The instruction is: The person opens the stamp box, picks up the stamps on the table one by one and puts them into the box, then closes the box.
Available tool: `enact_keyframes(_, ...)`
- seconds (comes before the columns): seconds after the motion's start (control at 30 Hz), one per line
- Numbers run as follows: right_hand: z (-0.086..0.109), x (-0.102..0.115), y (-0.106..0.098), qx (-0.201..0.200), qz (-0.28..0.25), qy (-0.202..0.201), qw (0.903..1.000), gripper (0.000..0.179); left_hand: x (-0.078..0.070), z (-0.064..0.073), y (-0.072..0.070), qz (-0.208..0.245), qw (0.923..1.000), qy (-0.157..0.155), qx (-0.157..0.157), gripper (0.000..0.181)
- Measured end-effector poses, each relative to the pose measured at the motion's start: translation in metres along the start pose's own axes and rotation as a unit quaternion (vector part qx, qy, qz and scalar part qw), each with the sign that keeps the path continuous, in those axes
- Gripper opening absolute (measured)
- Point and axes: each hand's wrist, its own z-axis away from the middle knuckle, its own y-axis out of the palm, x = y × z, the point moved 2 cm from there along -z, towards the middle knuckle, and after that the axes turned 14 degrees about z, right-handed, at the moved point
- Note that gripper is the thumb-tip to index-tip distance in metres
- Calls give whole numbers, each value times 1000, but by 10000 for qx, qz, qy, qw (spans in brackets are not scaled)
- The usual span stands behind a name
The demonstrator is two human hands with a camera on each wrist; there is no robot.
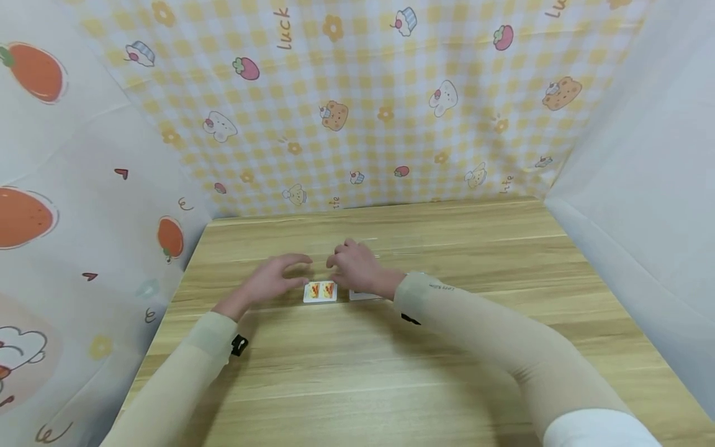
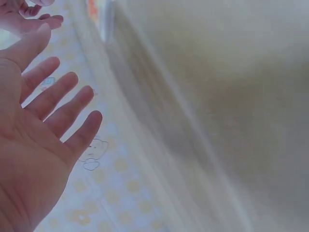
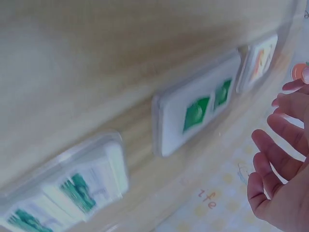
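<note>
My left hand (image 1: 270, 278) is spread with nothing in it, its thumb tip right at a small flat white case (image 1: 320, 292) with two orange-red pictures on top. In the left wrist view the fingers of that hand (image 2: 43, 130) are apart and gently bent. My right hand (image 1: 360, 268), fingers loosely curled and holding nothing, hovers over a second white case (image 1: 363, 296), which it partly hides. The right wrist view shows this middle case (image 3: 176, 116) with two green pictures, beside another clear case (image 3: 96, 183) with green and white contents.
Thin transparent pieces (image 1: 408, 245) lie behind the right hand on the wooden table (image 1: 346, 372). A yellow checked cloth (image 1: 385, 81) hangs at the back edge, with a printed cloth (image 1: 106, 186) on the left and a white one (image 1: 631, 155) on the right.
</note>
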Motion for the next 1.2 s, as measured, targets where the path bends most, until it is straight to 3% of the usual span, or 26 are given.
enact_keyframes(0.27, -18, -14, -7, -169, -44, 113, 9998, 26, -10, -19, -11, -592, 9973, 86, -424, 48)
enact_keyframes(0.47, -32, -23, -7, -21, 135, 311, 9994, 33, -9, -31, -17, -871, 9951, 5, -471, 49)
enact_keyframes(0.7, -46, -33, 5, 558, 327, 593, 9961, 41, 2, -47, -16, -975, 9944, -193, -351, 56)
enact_keyframes(0.87, -48, -36, 17, 1043, 362, 550, 9924, 56, 10, -55, -11, -1043, 9938, -366, -153, 67)
enact_keyframes(1.03, -48, -37, 28, 1128, 153, 501, 9922, 63, 17, -61, -7, -1416, 9891, -413, 38, 75)
enact_keyframes(1.2, -51, -33, 33, 1101, 232, 448, 9926, 58, 24, -63, -5, -1763, 9822, -606, 223, 78)
